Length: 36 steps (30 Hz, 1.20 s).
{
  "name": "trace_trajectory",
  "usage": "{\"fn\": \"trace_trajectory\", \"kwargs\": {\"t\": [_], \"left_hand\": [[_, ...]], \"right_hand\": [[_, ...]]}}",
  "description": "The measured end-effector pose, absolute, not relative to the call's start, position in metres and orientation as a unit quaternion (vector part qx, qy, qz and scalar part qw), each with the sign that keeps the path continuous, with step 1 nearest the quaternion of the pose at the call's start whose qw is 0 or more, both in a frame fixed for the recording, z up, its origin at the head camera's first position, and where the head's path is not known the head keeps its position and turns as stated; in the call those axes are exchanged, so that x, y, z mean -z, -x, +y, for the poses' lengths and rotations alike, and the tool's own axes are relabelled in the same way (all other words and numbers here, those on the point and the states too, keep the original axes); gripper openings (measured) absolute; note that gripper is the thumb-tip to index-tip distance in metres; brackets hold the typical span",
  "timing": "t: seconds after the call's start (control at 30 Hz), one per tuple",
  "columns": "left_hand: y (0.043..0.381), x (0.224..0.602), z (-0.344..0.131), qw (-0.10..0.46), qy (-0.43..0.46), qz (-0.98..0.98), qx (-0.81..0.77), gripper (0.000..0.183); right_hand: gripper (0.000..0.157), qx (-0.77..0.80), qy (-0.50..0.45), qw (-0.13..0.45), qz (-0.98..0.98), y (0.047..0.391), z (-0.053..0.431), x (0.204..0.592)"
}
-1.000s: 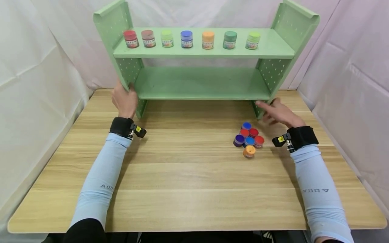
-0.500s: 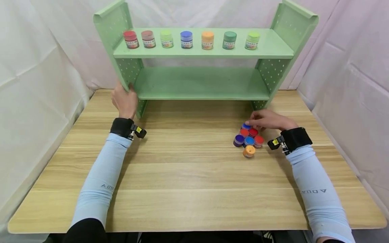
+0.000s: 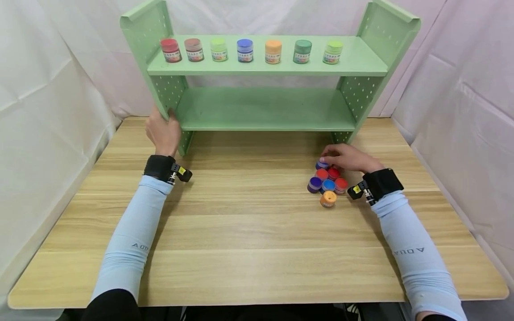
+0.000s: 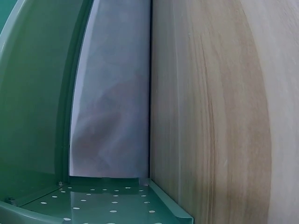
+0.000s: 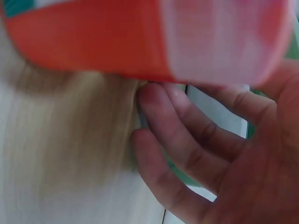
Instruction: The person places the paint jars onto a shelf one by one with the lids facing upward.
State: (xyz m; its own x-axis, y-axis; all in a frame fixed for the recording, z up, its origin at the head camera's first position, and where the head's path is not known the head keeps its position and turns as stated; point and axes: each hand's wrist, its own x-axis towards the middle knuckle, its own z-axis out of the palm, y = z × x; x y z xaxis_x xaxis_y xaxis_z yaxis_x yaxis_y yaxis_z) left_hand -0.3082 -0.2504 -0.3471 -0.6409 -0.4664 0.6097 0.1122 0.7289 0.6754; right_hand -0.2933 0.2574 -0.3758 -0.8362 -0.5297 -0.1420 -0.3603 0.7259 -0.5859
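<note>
My left hand (image 3: 163,133) grips the lower left side of the green shelf (image 3: 265,109); its fingertips are hidden behind the panel. In the left wrist view, only the green shelf (image 4: 42,112) and the wooden table show, no fingers. With thumb and fingers at its lid, my right hand (image 3: 349,158) pinches a blue-lidded paint jar (image 3: 321,165) at the back of a cluster. Red jars (image 3: 341,184), a blue jar (image 3: 328,185), a purple jar (image 3: 314,184) and an orange jar (image 3: 328,199) stand in front. A red jar (image 5: 93,39) partly blocks my right hand (image 5: 201,144) in the right wrist view.
Several paint jars stand in a row on the upper shelf board, from a red jar (image 3: 171,50) at the left to a light green jar (image 3: 333,51) at the right. The shelf's right leg (image 3: 342,136) is just behind my right hand. White cloth (image 3: 52,133) hangs around the table (image 3: 225,249).
My right hand has come from the shelf's right leg down to the jar cluster and taken hold of the blue-lidded jar, which has shifted slightly left. The left hand stays on the shelf.
</note>
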Motion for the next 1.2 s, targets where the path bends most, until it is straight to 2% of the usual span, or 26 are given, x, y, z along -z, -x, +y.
{"fn": "trace_trajectory", "kwargs": {"t": [0.23,0.6,0.87,1.2], "left_hand": [[0.307,0.346,-0.25,0.407,-0.108,-0.836,0.352,0.033],[0.307,0.347,-0.251,0.407,-0.111,-0.837,0.348,0.031],[0.308,0.347,-0.251,0.407,-0.108,-0.836,0.353,0.034],[0.309,0.348,-0.251,0.404,-0.11,-0.838,0.35,0.032]], "right_hand": [[0.037,0.271,0.22,0.145,0.926,0.295,0.258,0.378],[0.042,0.249,0.193,0.098,0.944,0.294,0.255,0.377],[0.045,0.216,0.241,0.08,0.943,0.291,0.253,0.368],[0.036,0.213,0.269,0.078,0.936,0.294,0.254,0.374]]}}
